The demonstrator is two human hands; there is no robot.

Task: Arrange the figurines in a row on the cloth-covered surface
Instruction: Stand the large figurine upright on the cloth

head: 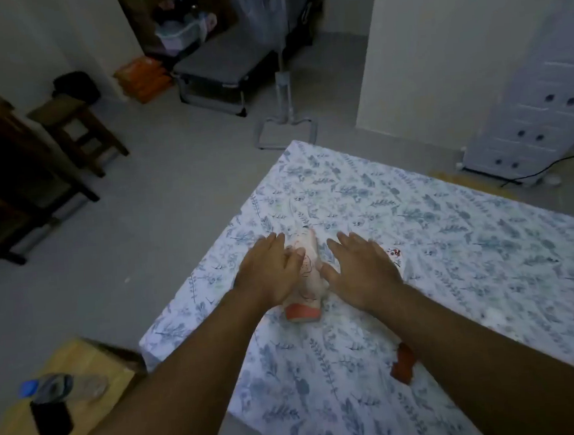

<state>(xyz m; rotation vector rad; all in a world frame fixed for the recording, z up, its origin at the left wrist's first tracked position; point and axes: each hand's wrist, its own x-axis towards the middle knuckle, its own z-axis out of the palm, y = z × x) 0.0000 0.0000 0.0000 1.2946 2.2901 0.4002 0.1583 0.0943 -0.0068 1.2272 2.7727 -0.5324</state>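
A pale figurine with a red base lies on its side on the floral cloth that covers the table. My left hand rests against its left side, fingers laid over its upper part. On the other side, my right hand is flat with fingers spread and its thumb at the figurine's right edge. A small white figurine with red and black marks peeks out beside my right hand. A red figurine lies nearer me, partly hidden under my right forearm.
The table's left edge and far corner drop to a grey floor. A low wooden surface with a plastic bottle stands at lower left. A wooden stool, a dark table, a metal stand and a white drawer unit lie beyond.
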